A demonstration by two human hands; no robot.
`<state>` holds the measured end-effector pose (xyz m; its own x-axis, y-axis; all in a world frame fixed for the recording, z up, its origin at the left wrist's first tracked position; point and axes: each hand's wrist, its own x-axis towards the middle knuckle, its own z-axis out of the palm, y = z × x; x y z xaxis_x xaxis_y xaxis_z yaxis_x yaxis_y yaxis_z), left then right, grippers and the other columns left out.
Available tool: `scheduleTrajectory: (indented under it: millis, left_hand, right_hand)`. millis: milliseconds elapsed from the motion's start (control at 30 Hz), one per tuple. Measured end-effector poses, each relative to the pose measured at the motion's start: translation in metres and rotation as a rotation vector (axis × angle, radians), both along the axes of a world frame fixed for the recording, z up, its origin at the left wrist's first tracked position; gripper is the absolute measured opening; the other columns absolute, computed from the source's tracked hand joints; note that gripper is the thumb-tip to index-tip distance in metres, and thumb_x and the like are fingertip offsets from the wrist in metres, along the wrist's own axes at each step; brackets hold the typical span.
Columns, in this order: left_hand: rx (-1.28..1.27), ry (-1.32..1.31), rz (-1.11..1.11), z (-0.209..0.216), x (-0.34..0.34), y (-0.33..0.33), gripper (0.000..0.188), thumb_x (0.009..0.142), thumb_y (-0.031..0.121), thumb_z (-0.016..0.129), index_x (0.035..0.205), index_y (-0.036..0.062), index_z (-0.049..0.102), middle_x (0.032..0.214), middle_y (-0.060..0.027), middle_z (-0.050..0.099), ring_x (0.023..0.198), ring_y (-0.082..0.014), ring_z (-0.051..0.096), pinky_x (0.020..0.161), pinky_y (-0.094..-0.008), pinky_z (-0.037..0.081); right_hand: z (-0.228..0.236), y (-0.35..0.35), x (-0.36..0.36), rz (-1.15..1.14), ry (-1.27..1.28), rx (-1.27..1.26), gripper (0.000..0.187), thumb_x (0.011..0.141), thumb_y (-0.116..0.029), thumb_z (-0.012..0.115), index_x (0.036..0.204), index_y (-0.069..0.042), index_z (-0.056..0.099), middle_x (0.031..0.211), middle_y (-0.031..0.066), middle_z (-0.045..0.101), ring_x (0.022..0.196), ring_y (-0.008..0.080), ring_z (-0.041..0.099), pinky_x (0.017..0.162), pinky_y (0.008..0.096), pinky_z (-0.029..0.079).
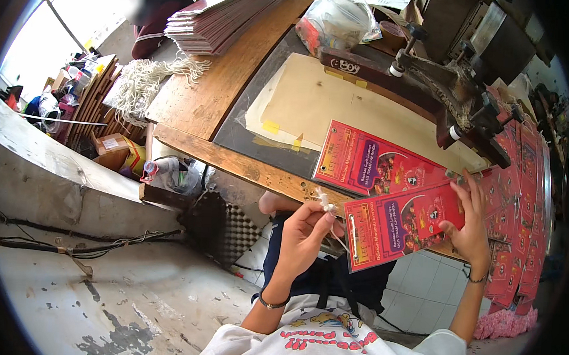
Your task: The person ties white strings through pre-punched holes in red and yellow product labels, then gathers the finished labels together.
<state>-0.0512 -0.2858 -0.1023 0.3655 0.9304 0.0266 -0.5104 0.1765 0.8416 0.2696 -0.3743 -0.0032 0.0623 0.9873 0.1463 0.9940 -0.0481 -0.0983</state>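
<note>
My left hand [304, 237] is closed, pinching a white cord [325, 201] whose knotted end sticks up above the fingertips. The cord's lower strand runs down to the left edge of a red printed card [384, 231] with a glossy face. My right hand [469, 227] grips that card by its right end, thumb on the front and fingers along the upper edge. The card is tilted in front of the table edge, above my lap. Behind it, a second red printed card [377, 157] lies on the table, with eyelets along its left side.
A dark metal clamp bar [390, 80] crosses beige boards on the wooden table [238, 80]. Farther left are a stack of boards [221, 22] and a bundle of white cords [152, 83]. Many red cards [519, 188] hang at the right. A person sits at the far left.
</note>
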Motion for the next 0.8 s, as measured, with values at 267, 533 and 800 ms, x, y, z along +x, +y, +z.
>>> scheduleTrajectory:
  millis: [267,533,800]
  left_hand:
    - [-0.089,-0.063,0.192,-0.003,-0.005,-0.005,0.019,0.096,0.007,0.062,0.113,-0.0008,0.056,0.099,-0.0101,0.067,0.089,-0.0163,0.067,0.076,-0.0292,0.056]
    - [0.020,0.205,-0.163,0.007,-0.031,-0.020,0.022,0.092,-0.002,0.064,0.109,0.0016,0.052,0.098,-0.0048,0.064,0.085,-0.0056,0.059,0.070,-0.0195,0.047]
    - [-0.039,-0.152,0.034,0.014,-0.058,0.002,0.016,0.086,-0.002,0.065,0.096,-0.0004,0.053,0.091,-0.0149,0.067,0.076,-0.0141,0.062,0.070,-0.0240,0.049]
  right_hand:
    - [-0.038,-0.036,-0.018,-0.077,-0.104,0.010,0.105,0.076,-0.086,0.044,0.147,-0.009,0.041,0.158,0.0201,0.027,0.144,0.0398,0.025,0.118,0.0576,0.012]
    - [-0.033,-0.070,-0.027,-0.033,-0.011,0.020,0.102,0.066,-0.057,0.080,0.149,-0.014,0.039,0.159,0.0158,0.026,0.146,0.0356,0.025,0.120,0.0559,0.016]
    - [0.010,-0.120,0.022,-0.280,-0.323,0.227,0.060,0.085,-0.015,0.066,0.142,-0.016,0.049,0.153,0.0115,0.041,0.140,0.0338,0.038,0.119,0.0535,0.022]
